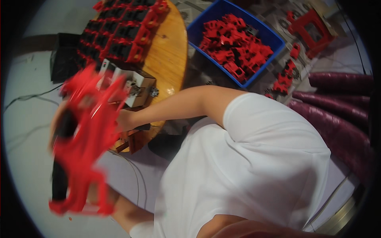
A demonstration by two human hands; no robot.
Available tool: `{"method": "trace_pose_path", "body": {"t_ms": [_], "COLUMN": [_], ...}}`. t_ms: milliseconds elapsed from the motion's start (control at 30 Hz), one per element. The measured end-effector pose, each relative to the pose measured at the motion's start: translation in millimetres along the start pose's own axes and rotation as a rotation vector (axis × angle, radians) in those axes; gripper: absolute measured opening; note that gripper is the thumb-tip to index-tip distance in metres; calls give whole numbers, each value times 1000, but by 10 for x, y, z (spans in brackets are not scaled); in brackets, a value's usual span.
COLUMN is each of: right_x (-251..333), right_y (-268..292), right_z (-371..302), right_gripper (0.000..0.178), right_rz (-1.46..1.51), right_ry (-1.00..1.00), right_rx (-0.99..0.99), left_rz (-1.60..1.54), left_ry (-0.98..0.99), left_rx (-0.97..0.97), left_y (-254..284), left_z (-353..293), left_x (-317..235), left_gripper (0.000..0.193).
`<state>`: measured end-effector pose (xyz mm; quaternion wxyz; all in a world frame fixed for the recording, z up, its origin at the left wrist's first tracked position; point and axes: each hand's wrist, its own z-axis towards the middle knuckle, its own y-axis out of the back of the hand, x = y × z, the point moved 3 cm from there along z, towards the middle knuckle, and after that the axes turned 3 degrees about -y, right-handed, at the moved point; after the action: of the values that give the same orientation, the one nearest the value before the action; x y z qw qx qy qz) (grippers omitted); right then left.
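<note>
At the frame's left, the right hand (125, 120) and left hand (94, 194) grip a blurred red-and-black frame (88, 137). Red-and-black pieces (126, 29) crowd the desk (170, 43), upper left.

Red-and-black plastic part (85, 129); plain white T-shirt (246, 166); yellow-brown, grained wooden table (170, 43), red-and-black stack of parts (123, 33) along its far edge; blue bin (210, 15).

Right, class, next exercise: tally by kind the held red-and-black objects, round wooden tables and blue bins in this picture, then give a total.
Held red-and-black object: 1 (blurred, counted as one)
Round wooden table: 1
Blue bin: 1
Total: 3
</note>
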<state>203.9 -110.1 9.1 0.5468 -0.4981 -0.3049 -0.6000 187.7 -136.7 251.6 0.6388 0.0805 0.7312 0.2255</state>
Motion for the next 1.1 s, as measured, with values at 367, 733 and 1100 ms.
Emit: {"method": "trace_pose_path", "body": {"t_ms": [367,733,1100], "right_x": [-8,-163,-138], "right_y": [140,329,85], "right_z": [-167,-256,-239], "right_gripper": [63,63,63], "right_rz": [155,186,117], "right_ry": [104,114,153], "right_rx": [164,210,199], "left_rz": [311,1345,1203], "left_ry": [-247,-232,-613], "left_rx": [4,-462,-459], "left_y": [-2136,-1283,-1234], "left_z": [3199,3985,3313], "left_x": [1347,1951,1270], "left_gripper": [63,58,42]}}
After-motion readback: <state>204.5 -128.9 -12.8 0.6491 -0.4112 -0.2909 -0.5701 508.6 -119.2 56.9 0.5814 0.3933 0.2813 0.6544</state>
